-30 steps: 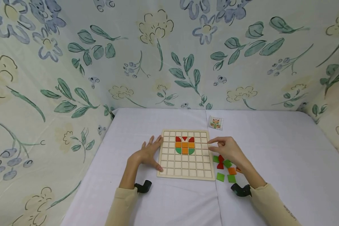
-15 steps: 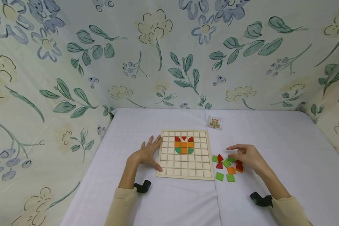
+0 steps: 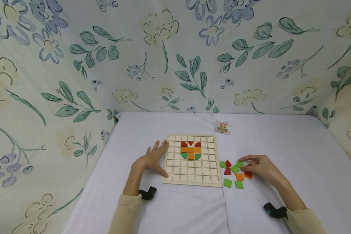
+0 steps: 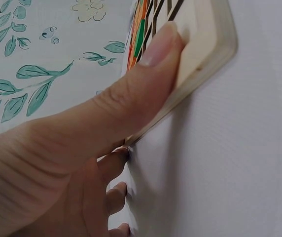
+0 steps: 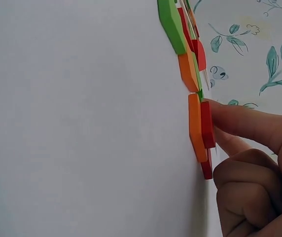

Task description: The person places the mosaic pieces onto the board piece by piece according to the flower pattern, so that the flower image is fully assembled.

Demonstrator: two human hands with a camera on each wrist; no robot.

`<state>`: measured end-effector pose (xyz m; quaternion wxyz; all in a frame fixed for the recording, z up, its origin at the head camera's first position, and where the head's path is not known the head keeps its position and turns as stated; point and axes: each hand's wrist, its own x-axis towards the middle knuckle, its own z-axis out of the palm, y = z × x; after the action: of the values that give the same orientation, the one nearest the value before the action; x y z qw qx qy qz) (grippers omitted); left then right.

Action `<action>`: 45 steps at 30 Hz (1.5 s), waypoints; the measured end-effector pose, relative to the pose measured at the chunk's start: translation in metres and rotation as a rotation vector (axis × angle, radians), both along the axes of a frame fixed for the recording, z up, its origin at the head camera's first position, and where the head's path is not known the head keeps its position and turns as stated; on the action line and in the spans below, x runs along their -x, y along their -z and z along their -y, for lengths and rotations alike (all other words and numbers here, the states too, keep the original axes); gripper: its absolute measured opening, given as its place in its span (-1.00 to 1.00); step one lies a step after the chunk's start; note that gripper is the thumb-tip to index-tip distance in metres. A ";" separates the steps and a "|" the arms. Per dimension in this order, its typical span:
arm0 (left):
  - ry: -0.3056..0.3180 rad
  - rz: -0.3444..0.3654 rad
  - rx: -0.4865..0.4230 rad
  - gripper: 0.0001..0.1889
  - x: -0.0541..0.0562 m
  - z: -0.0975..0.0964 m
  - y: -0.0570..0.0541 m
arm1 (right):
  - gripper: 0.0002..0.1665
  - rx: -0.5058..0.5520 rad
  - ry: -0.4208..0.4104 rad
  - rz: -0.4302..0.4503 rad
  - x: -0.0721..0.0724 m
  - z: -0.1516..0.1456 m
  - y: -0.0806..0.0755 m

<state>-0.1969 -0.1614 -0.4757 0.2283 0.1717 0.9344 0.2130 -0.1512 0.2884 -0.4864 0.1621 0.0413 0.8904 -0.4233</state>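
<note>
The right grip (image 3: 259, 165) has finger and thumb flanking a green tile (image 3: 239, 164); I can't tell if they pinch. I'd take opposite edges, clear of the red tile (image 3: 248, 174) by the thumb; the left grip (image 3: 151, 160) lies spread against the board (image 3: 204, 170).

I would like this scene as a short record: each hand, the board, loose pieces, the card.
Left hand: fingers spread at left edge of the board, thumb on it
Right hand: thumb and index finger at a green tile; grip unclear
Board: wooden grid; some cells hold red, orange and green pieces
Loose pieces: green, red and orange, right of the board
Picture card: past the board's far right corner
</note>
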 end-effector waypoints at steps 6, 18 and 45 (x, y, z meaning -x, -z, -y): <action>0.000 0.000 0.000 0.50 0.000 0.000 0.000 | -0.45 -0.013 0.004 -0.009 0.004 0.001 0.003; 0.001 0.000 0.003 0.50 0.000 0.000 0.000 | -0.44 -0.036 0.055 -0.023 0.008 -0.002 0.004; 0.000 -0.002 0.000 0.50 0.000 0.001 0.000 | -0.44 -0.015 0.033 -0.010 0.012 0.008 0.004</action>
<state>-0.1966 -0.1620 -0.4753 0.2275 0.1721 0.9345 0.2127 -0.1636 0.2809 -0.4904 0.1501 0.0550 0.8937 -0.4193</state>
